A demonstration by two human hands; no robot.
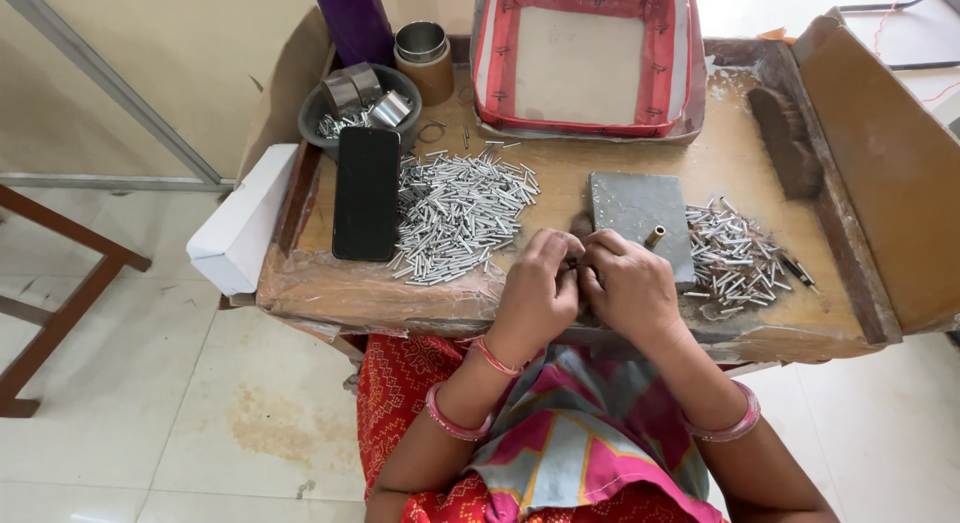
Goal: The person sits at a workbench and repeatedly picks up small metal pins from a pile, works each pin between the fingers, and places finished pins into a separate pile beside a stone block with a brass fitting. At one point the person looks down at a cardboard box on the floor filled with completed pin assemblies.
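Left hand (537, 288) and right hand (628, 286) meet, fingers pinched together on something too small to identify, at the tray's (640, 328) near edge. Pin pile (455, 216) lies left, grey block (640, 215) just behind, smaller pile (738, 258) right.

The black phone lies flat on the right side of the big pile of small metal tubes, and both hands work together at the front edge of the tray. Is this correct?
Not quite. In the head view the black phone lies flat on the left side of the big pile of small metal tubes, not the right. The rest holds: the left hand and right hand work together at the front edge of the tray.
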